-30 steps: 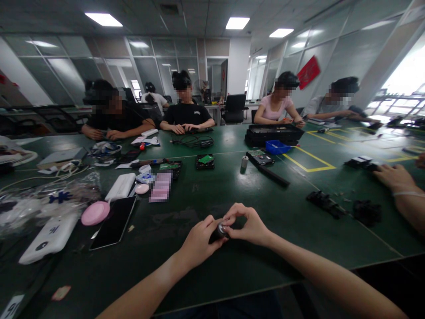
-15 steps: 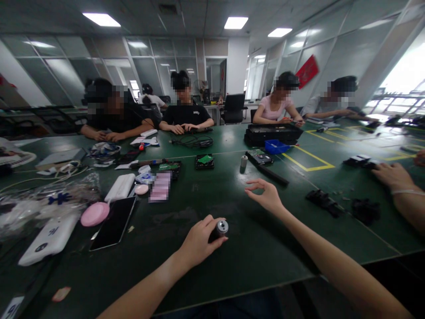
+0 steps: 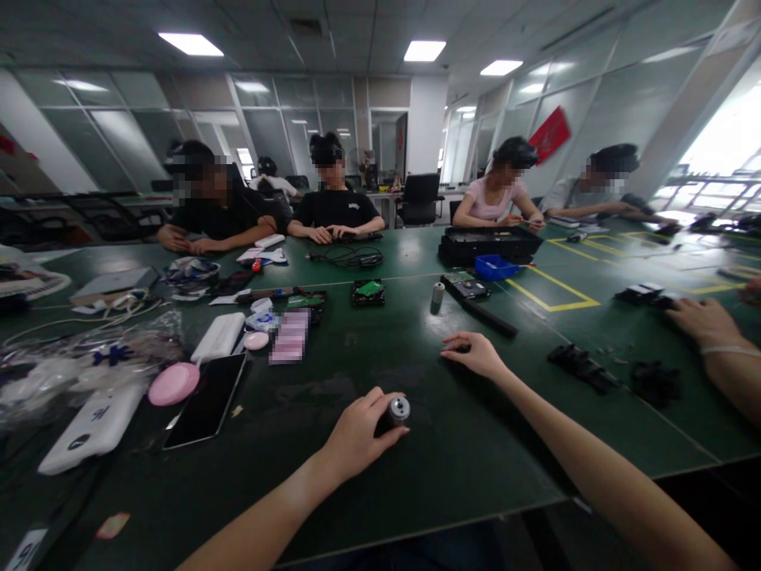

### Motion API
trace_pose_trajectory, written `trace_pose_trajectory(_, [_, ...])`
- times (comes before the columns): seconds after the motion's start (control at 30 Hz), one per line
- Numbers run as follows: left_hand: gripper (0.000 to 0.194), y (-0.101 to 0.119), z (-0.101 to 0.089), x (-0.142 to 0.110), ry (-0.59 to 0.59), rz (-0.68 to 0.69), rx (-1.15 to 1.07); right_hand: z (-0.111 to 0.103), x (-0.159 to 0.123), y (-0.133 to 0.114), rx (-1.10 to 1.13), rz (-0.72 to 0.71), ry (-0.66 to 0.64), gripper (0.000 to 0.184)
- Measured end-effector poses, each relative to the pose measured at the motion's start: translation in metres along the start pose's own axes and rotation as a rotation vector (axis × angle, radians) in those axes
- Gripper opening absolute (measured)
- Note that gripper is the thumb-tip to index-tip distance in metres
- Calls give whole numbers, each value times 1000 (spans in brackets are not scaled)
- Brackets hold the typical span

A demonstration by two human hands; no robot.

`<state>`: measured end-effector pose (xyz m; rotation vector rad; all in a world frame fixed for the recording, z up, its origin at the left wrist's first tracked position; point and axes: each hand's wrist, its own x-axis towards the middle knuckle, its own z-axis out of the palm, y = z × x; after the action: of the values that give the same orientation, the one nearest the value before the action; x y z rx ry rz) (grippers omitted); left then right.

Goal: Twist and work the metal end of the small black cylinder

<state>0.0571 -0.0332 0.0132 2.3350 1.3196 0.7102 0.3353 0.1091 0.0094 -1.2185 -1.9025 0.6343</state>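
Observation:
My left hand point(image 3: 360, 427) is closed around a small cylindrical motor point(image 3: 400, 408), thumb on the near side and fingers on the far side. The motor's silver end faces up and shows dark holes; its lower body is partly hidden by the hand. Farther right and forward, my right hand point(image 3: 474, 355) hovers low over the green table, its fingers curved and apart with nothing visible between them. Beyond it a second silver cylinder point(image 3: 437, 293) stands upright, nearest to that hand, beside a hard drive point(image 3: 469, 285) and a black strip point(image 3: 487, 315).
A phone point(image 3: 205, 403), pink round case point(image 3: 173, 384) and white power bank point(image 3: 89, 424) lie left. A blue tray point(image 3: 495, 267) stands before a black box point(image 3: 493, 246). Black parts point(image 3: 579, 365) and another person's hand point(image 3: 701, 321) are at right. Several people sit opposite.
My right hand has lowered toward the table and its thumb and fingers have come closer together. My left hand keeps its hold on the motor. The view has shifted slightly.

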Motion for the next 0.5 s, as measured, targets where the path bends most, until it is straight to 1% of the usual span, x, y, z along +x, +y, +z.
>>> trace_pose_trajectory(0.07, [44,0,0,0,5,1,1,6,-5,-15,42,-35,23,25])
trace_pose_trajectory(0.13, [45,0,0,1,10,2,1,16,-15,-36,103,-85,23,27])
trace_pose_trajectory(0.2, [44,-1,2,1,14,5,0,27,-28,-59,169,-144,-33,28])
trace_pose_trajectory(0.3, [39,-2,4,1,22,4,-3,40,-45,-86,233,-252,-129,17])
trace_pose_trajectory(0.4, [36,-3,6,1,29,1,-9,47,-54,-99,262,-381,-164,9])
trace_pose_trajectory(0.5, [35,-4,6,1,29,4,-15,47,-56,-102,260,-411,-146,9])
